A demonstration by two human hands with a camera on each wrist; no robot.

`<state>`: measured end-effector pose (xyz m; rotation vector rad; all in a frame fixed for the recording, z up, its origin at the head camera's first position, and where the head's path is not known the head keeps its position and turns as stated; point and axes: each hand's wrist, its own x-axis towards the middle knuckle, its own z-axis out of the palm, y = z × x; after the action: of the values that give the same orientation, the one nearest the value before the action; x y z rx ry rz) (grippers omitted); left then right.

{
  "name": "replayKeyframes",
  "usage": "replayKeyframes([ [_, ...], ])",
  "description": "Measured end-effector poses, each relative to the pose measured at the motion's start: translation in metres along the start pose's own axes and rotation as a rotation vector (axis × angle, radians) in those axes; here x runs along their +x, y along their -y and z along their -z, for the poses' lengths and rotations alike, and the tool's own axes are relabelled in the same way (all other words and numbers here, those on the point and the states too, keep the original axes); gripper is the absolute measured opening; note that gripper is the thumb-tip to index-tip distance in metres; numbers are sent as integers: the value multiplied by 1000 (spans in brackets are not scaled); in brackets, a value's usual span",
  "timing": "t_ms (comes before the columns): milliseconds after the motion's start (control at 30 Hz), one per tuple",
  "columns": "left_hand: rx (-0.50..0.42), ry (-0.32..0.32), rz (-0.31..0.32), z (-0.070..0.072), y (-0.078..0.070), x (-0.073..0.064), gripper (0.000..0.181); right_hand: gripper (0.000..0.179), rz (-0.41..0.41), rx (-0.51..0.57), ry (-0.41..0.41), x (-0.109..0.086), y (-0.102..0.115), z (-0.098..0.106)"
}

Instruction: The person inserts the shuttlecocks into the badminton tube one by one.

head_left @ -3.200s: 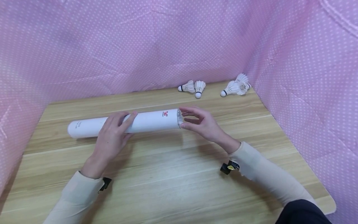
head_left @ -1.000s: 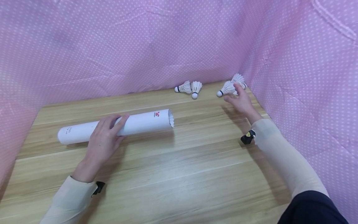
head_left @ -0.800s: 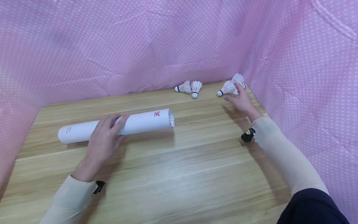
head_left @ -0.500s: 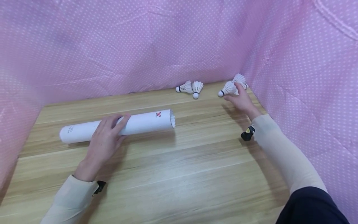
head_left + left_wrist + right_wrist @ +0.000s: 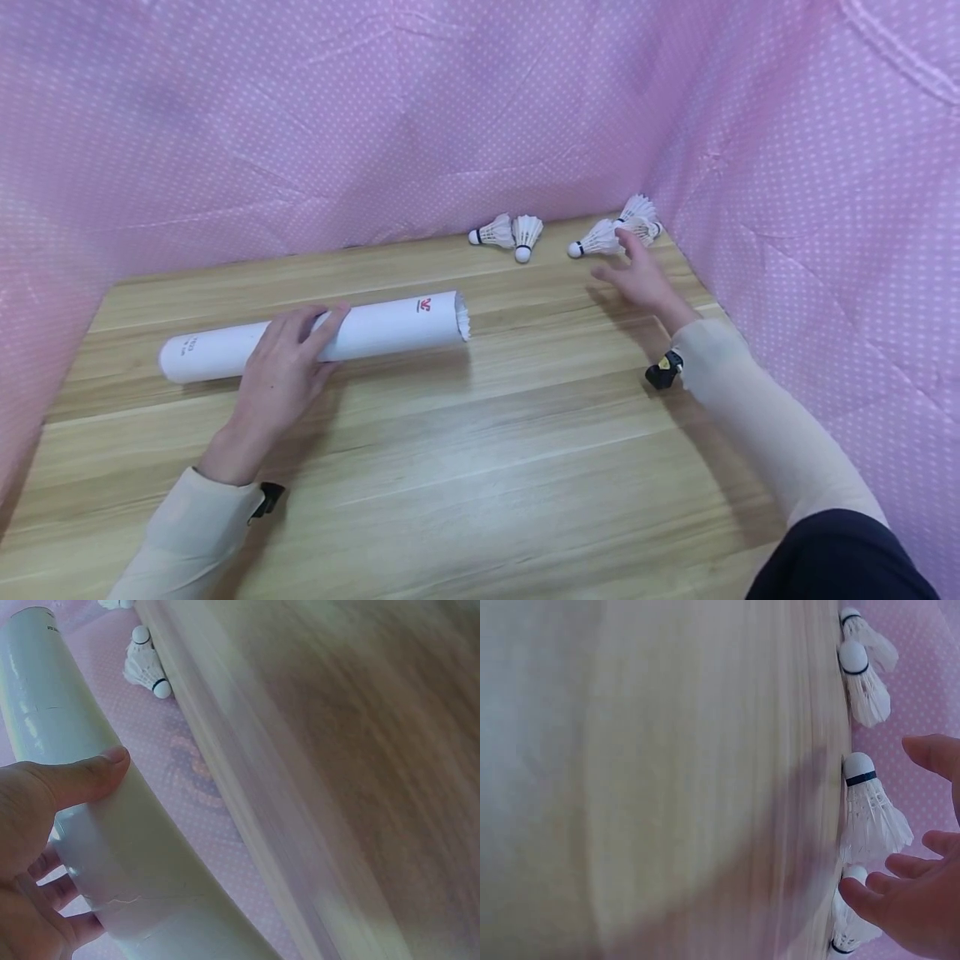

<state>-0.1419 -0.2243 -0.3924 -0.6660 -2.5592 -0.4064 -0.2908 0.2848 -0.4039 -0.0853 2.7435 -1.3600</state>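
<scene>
My left hand [image 5: 281, 383] grips a long white shuttlecock tube [image 5: 397, 327] around its middle, thumb on the near side in the left wrist view. The tube lies nearly level above the wooden table, its open end pointing right. White feather tips [image 5: 463, 321] show at that mouth. Over at the back right, my right hand [image 5: 641, 279] is held with fingers spread, holding nothing. Just beyond its fingertips lies a white shuttlecock [image 5: 598, 239] with a dark band, cork to the left. Two more shuttlecocks [image 5: 637, 208] lie behind it, partly overlapping.
Another pair of shuttlecocks [image 5: 527, 235] lies at the table's back edge, left of the right-hand group. Pink dotted cloth [image 5: 360, 125] hangs behind and along both sides of the wooden table [image 5: 465, 483].
My right hand has left the tube's mouth and reached the back-right shuttlecocks. The front shuttlecock there has just shifted slightly left, and my right fingers have spread. My left hand keeps its hold.
</scene>
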Motion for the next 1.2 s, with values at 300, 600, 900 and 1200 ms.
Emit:
replayKeyframes([
  [300, 0, -4, 3, 1, -1, 0, 91, 91, 80, 0, 108, -22, 9, -18],
  [600, -1, 5, 10, 2, -2, 1, 95, 71, 140, 35, 51, -39, 17, -32],
  [900, -13, 10, 16, 2, -2, -1, 94, 81, 69, 56, -141, -18, 12, -30],
  [1200, -6, 1, 19, 3, -1, -2, 95, 101, 84, -41, -162, -8, 17, -55],
])
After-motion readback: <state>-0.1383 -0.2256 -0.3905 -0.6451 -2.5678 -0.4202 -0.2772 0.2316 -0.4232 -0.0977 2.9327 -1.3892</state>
